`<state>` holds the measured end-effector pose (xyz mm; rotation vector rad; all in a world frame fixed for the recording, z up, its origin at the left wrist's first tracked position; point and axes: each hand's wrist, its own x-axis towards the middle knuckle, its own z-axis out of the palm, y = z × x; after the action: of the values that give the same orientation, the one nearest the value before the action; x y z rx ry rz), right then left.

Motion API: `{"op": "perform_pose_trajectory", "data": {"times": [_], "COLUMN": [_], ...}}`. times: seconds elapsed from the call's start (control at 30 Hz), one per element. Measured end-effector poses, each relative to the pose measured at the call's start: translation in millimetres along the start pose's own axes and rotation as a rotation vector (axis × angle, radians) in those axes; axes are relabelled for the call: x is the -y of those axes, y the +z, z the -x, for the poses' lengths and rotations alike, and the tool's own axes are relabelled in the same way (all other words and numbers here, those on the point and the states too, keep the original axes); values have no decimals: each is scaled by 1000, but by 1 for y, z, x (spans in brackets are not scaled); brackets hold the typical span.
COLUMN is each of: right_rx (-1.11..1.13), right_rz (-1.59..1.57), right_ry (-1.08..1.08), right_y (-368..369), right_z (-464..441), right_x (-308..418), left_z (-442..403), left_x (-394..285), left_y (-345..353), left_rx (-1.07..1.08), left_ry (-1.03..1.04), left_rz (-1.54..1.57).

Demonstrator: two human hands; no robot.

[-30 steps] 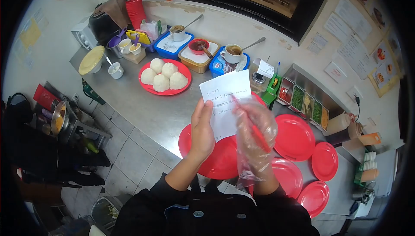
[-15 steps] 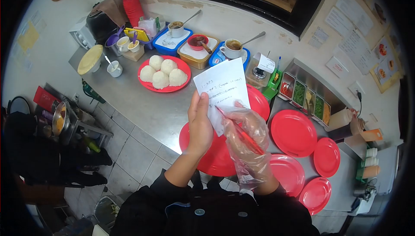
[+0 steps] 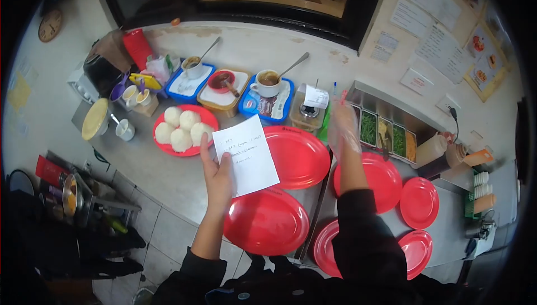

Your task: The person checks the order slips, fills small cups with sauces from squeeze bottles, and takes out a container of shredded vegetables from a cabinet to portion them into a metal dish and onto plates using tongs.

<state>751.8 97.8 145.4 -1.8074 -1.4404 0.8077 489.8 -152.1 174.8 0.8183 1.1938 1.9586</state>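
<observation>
My left hand [image 3: 217, 173] pinches a white sheet of paper [image 3: 254, 165] with handwritten lines, held up over the counter. My right hand [image 3: 344, 123], in a clear plastic glove, is stretched forward beside the green holder [image 3: 325, 131] near the wall. A red pen [image 3: 343, 97] shows at its fingertips; the fingers are partly blurred. Below the paper lie red oval plates, one [image 3: 268, 224] nearer me and one [image 3: 296, 157] behind it. To the left of the paper, a red plate [image 3: 211, 116] carries several white rice balls [image 3: 180, 140].
Sauce cups with spoons stand on lidded tubs [image 3: 267, 106] along the wall. Metal topping trays [image 3: 386, 131] and squeeze bottles [image 3: 433, 149] line the right side. More red plates [image 3: 419, 203] lie there. A person in dark clothing [image 3: 84, 249] is at lower left.
My right hand has left the paper and reached forward and right to the green holder with the red pen. The left hand has moved left and down, keeping the paper.
</observation>
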Motion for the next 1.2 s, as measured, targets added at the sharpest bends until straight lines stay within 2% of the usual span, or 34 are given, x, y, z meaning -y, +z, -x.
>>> {"op": "perform_pose_trajectory", "data": {"times": [0.1, 0.17, 0.2, 0.33, 0.37, 0.4, 0.47, 0.53, 0.6, 0.67, 0.73, 0.77, 0.8, 0.83, 0.87, 0.93, 1.0, 1.03, 1.07, 1.1, 1.13, 1.2], "right_rx": [92, 98, 95, -13, -106, -200, -235, -273, -361, -299, -290, -293, -298, -150, -8, 16, 373, 369, 445, 518, 519, 881], "right_rz": [-445, -764, -921, -1005, -1028, -1051, -1071, -1089, -1122, -1021, -985, -920, -918, -869, -821, -852, -300, -305, -100, 110, 108, -38], "right_ry": [-85, -26, 4, -141, -162, -185, -191, -194, -252, -220, -206, -240, -227, -233, -252, -161, -205, -208, -383, -553, -553, -386], "right_y": [72, 30, 6, -68, -81, -92, -117, -131, -138, -148, -150, -147, -143, -137, -136, -131, -125, -125, -123, -119, -111, -93], "right_z": [-123, -71, -38, 26, 36, 44, 57, 69, 79, 69, 72, 73, 72, 68, 66, 78, 63, 65, 72, 76, 70, 50], "right_x": [-84, -23, 14, 71, 78, 83, 82, 75, 65, 35, 21, 18, 8, -2, 3, 9, -5, 0, 7, 12, 15, 22], "left_z": [-26, -57, -71, -123, -141, -150, -171, -181, -198, -212, -207, -209, -207, -204, -204, -195, -159, -147, -133, -112, -92, -67], "left_x": [10, 19, 20, 15, 20, 17, 26, 32, 76, 127, 165, 183, 204, 215, 209, 202, 146, 125, 107, 76, 53, 49], "left_y": [17, 28, 46, 126, 144, 165, 198, 225, 229, 212, 193, 187, 176, 169, 172, 172, 178, 174, 167, 163, 157, 141], "left_rx": [92, 305, 312, 418, 437, 483, 535, 649, 670, 680, 730, 737, 816, 894, 901, 857, 635, 699, 762, 1015, 1248, 1234], "left_ry": [-17, 131, 159, 377, 432, 392, 319, 92, 63, 102, -35, -35, -48, -54, -42, 194, 237, 370, 497, 339, 170, -309], "left_rz": [8, -478, -469, -550, -554, -461, -383, -220, -185, -680, -700, -699, -830, -961, -961, -1063, -1197, -1075, -949, -754, -541, -571]}}
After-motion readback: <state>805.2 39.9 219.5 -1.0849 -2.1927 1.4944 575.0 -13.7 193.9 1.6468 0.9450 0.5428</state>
